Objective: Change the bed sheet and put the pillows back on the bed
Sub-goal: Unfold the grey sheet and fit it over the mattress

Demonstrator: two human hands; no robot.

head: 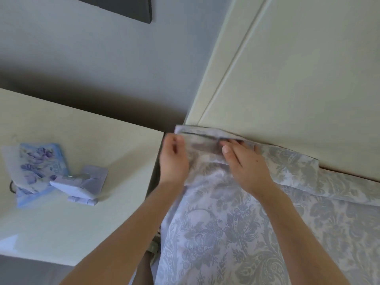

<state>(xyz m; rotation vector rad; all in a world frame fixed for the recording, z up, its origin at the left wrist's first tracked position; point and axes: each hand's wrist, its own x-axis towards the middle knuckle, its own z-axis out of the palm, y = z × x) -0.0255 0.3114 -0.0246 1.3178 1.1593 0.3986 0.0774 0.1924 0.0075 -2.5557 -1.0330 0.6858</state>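
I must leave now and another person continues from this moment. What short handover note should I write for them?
Left hand: grips the corner of the patterned sheet at the head corner of the bed, beside the nightstand.
Right hand: fingers straight, pressing the sheet's folded edge down by the headboard.
Done: the sheet lies spread over this part of the bed.
Left: tuck in this corner and the head edge, which is loose and folded. The other corners are not in view, so check them. No pillows in view; put them back last.
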